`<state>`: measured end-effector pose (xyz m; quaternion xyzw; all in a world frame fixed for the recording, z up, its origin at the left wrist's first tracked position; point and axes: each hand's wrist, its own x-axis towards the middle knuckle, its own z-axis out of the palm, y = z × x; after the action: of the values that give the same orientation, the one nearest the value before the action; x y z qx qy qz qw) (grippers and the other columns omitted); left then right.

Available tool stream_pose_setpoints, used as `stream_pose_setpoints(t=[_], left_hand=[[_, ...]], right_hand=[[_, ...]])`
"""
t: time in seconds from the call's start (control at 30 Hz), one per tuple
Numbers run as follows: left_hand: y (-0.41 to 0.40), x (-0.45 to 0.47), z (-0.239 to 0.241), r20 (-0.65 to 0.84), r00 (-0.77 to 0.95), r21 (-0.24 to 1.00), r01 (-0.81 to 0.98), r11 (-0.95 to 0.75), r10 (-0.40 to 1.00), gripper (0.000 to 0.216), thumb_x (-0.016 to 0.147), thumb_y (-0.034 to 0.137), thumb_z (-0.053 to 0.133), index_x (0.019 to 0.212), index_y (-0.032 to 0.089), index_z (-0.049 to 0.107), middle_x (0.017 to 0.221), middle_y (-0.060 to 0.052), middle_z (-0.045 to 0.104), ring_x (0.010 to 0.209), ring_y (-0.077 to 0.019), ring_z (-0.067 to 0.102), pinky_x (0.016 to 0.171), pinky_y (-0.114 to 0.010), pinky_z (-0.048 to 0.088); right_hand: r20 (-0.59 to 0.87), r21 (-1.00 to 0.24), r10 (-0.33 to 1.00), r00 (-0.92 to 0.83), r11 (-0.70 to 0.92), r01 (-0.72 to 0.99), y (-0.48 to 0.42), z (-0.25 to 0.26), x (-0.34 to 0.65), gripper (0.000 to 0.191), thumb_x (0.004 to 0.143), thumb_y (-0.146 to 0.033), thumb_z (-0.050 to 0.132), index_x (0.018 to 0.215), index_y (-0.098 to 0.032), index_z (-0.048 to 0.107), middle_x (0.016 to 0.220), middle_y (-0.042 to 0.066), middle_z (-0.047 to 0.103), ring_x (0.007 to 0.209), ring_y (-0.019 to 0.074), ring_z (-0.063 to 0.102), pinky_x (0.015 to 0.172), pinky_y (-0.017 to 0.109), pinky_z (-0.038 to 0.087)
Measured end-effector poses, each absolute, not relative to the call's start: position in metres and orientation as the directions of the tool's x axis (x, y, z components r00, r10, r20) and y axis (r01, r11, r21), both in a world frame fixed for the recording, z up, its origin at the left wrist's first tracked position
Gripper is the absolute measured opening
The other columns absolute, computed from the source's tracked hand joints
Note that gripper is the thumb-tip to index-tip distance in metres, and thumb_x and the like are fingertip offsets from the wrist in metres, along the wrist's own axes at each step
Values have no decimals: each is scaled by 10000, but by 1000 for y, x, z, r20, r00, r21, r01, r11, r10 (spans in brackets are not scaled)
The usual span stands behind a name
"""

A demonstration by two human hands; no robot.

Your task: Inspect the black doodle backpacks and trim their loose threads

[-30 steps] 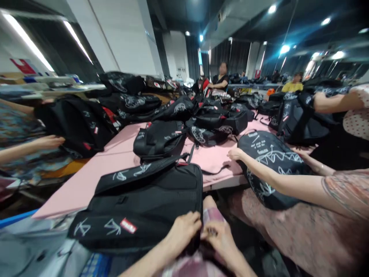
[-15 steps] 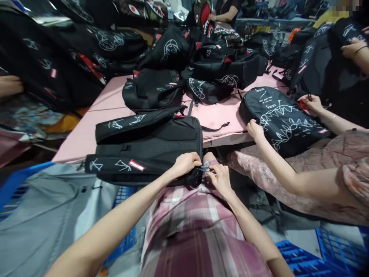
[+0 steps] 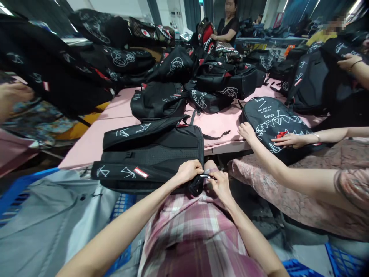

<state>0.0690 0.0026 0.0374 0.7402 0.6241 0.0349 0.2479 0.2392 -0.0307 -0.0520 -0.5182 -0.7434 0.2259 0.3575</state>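
The left hand pinches an edge of the black backpack, which lies over the near edge of the table; the right hand grips a small metal tool there. Holding the fabric taut should help keep its tip precise.

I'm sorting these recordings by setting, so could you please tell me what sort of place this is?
Probably a bag workshop: many similar black backpacks crowd a pink table, several people are handling them, and blue crates stand nearby.
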Motion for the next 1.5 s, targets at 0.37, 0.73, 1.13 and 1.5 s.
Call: stream_pose_setpoints(t=[0.37,0.73,1.13,1.5], left_hand=[[24,93,50,-432,15,266,958,111,902,155,658,329,620,702,191,675,738,-50,676,738,-188,624,639,-248,427],[29,92,57,-480,12,340,924,174,877,193,654,344,616,693,171,691,652,-31,653,675,-164,597,559,-225,392],[15,83,59,-508,221,500,862,76,832,159,698,257,581,696,145,695,749,-32,670,750,-169,606,625,-215,427],[-29,-32,91,-100,-158,723,666,181,982,556,698,531,521,1111,167,598,1216,-101,583,1148,-291,499,1015,-431,345]], right_hand=[[210,-804,973,-96,228,550,-37,-56,237,129,806,-251,561,871,-234,671,921,22,693,865,186,587,818,333,351],[220,-796,970,-100,238,557,-32,-54,237,123,812,-231,561,879,-241,665,925,12,692,868,185,584,820,331,340],[150,-890,987,-64,163,426,-29,-65,243,118,774,-258,582,839,-215,671,885,24,692,837,184,589,799,326,381],[-119,-984,974,195,-142,106,16,-91,286,427,624,-412,675,955,-145,634,862,58,671,778,189,603,734,296,459]])
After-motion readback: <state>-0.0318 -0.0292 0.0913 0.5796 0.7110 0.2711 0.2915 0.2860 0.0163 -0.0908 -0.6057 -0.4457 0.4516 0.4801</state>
